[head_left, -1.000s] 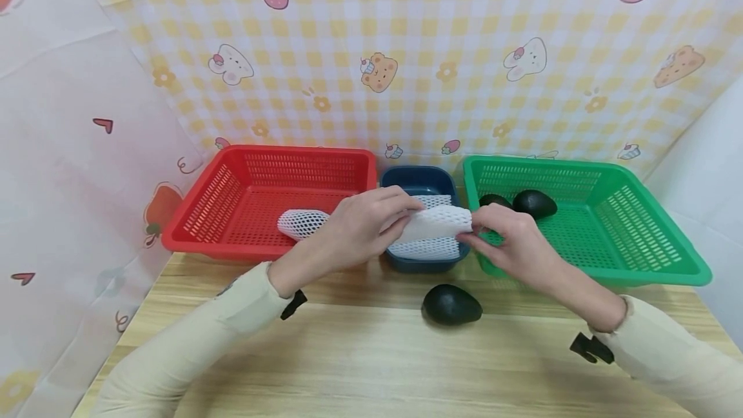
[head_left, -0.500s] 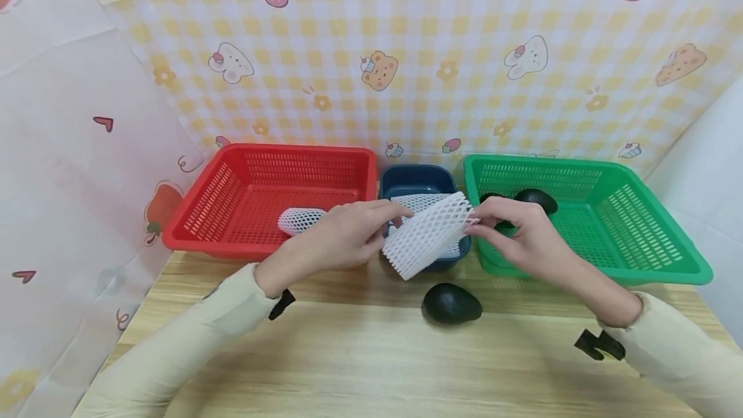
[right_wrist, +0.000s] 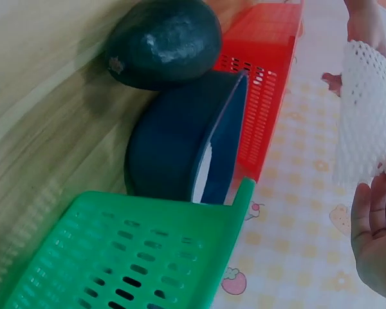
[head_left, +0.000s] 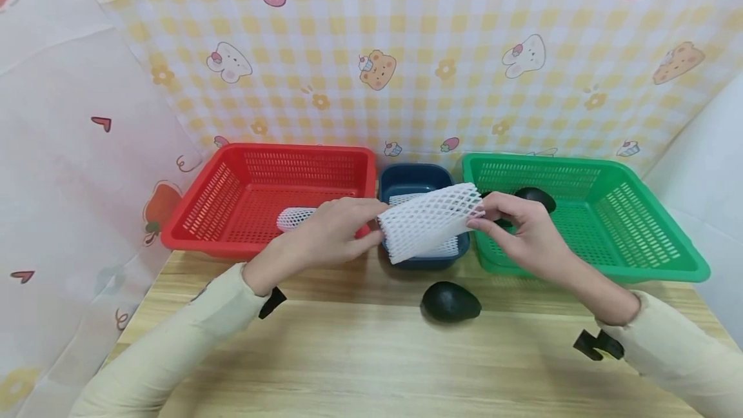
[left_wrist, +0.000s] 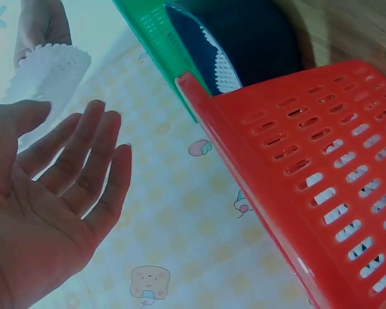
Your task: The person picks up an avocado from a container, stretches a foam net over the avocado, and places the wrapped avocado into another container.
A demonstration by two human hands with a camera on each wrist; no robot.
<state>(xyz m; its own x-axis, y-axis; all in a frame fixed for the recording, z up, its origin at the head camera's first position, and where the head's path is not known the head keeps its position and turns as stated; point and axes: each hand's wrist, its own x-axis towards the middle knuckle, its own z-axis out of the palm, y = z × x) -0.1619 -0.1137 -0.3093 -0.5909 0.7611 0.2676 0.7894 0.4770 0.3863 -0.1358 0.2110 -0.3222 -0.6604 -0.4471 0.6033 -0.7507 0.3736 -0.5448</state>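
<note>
A white foam net sleeve (head_left: 429, 221) hangs above the dark blue bin, tilted up toward the right. My right hand (head_left: 525, 228) pinches its right end between thumb and fingers. At the sleeve's left end is my left hand (head_left: 325, 231); in the left wrist view its fingers (left_wrist: 93, 161) are spread and relaxed, not curled round the sleeve. Whether they touch it I cannot tell. More foam nets (head_left: 447, 249) lie in the blue bin (head_left: 415, 173). On the table in front rests a dark avocado (head_left: 451, 302).
To the left stands a red basket (head_left: 269, 252) with a net-wrapped item (head_left: 295, 218) in it, partly hidden by my left hand. A green basket (head_left: 627, 231) on the right holds dark avocados (head_left: 535, 199). Bare wooden table (head_left: 377, 360) spreads in front.
The foam sleeve, once held at both ends, has opened out wider and swung up at the right. My left hand has loosened and drawn back left; the right hand keeps its pinch.
</note>
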